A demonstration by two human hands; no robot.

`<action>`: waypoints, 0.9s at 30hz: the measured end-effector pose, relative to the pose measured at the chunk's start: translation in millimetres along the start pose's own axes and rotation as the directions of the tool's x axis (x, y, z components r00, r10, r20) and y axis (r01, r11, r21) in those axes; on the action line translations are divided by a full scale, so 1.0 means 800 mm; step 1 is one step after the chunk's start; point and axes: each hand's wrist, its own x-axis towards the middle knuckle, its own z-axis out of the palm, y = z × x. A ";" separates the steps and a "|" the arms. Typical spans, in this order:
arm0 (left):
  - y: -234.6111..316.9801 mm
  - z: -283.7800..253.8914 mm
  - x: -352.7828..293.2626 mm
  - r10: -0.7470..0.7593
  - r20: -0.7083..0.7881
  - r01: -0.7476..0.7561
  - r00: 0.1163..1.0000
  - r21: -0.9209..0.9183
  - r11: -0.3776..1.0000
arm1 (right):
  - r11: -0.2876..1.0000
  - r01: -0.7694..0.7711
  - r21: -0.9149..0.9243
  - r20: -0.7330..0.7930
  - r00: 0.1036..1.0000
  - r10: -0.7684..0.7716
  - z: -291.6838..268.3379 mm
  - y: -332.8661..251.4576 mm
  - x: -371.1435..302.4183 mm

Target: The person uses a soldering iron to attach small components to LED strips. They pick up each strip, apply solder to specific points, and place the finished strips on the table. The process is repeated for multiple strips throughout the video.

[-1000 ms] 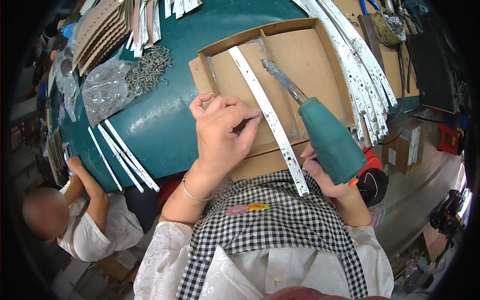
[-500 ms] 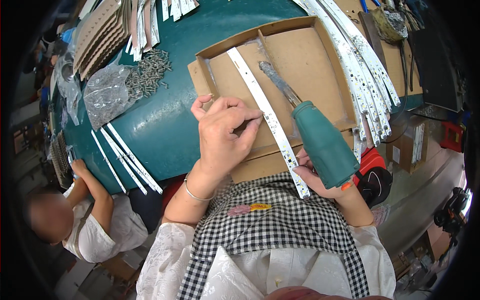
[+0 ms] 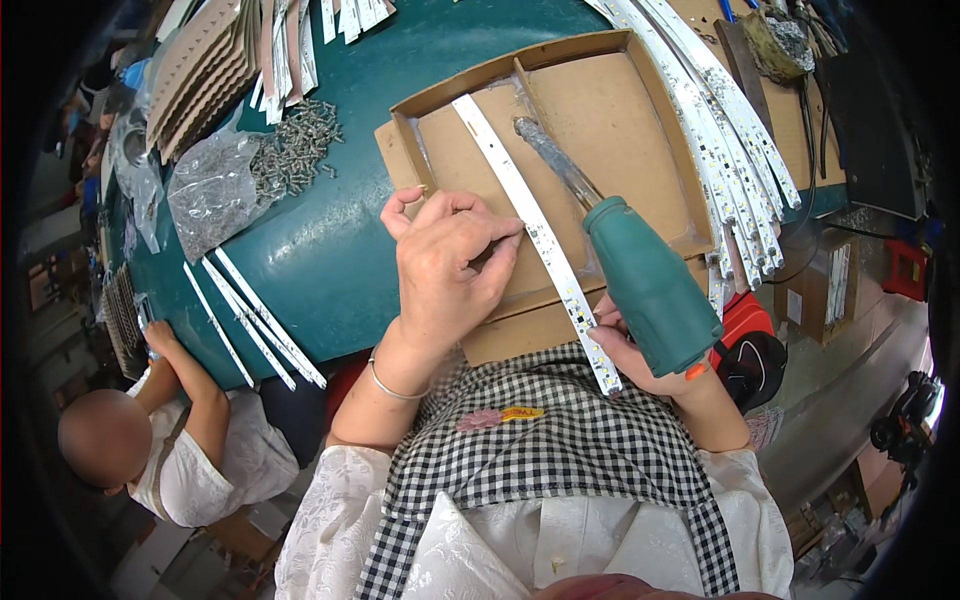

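Observation:
A narrow white LED strip (image 3: 553, 258) lies slantwise over a shallow cardboard tray (image 3: 455, 150), its lower end above my apron. My left hand (image 3: 450, 250) is closed in a pinch at the strip's left edge, thumb and forefinger together; whether a small part sits between the fingertips is hidden. Close to the strip's lower end, my right hand (image 3: 640, 362) pinches its side. The same hand holds a soldering iron (image 3: 655, 285) with a thick green handle, which covers most of its fingers. The iron's dark tip points up and left over the tray, apart from the strip.
Many LED strips (image 3: 715, 150) are piled to the right of the tray. Small metal parts (image 3: 300, 145) spill from a clear plastic bag (image 3: 215, 185) on the green tabletop (image 3: 330, 260). Loose strips (image 3: 260, 320) lie at left, near a seated co-worker (image 3: 200, 450).
The lower end of the LED strip has shifted slightly right, and the soldering iron has moved very slightly with my right hand. My left hand stays nearly still.

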 end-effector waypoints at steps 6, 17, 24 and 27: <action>-0.001 0.000 0.000 0.040 0.012 -0.040 0.999 0.028 0.999 | 0.999 0.035 0.038 -0.002 0.999 -0.035 -0.003 -0.005 0.004; -0.001 0.003 0.008 0.135 0.060 -0.138 0.989 0.061 0.988 | 0.991 0.131 -0.008 -0.005 0.991 -0.131 -0.013 -0.016 0.017; 0.001 0.006 0.005 0.020 0.000 -0.020 1.000 -0.052 0.998 | 0.985 0.164 0.056 -0.169 0.974 -0.152 -0.022 -0.020 0.003; -0.001 0.006 0.000 0.011 -0.022 -0.013 1.000 -0.079 0.997 | 0.965 0.040 0.259 -0.132 0.991 -0.006 -0.042 -0.020 -0.028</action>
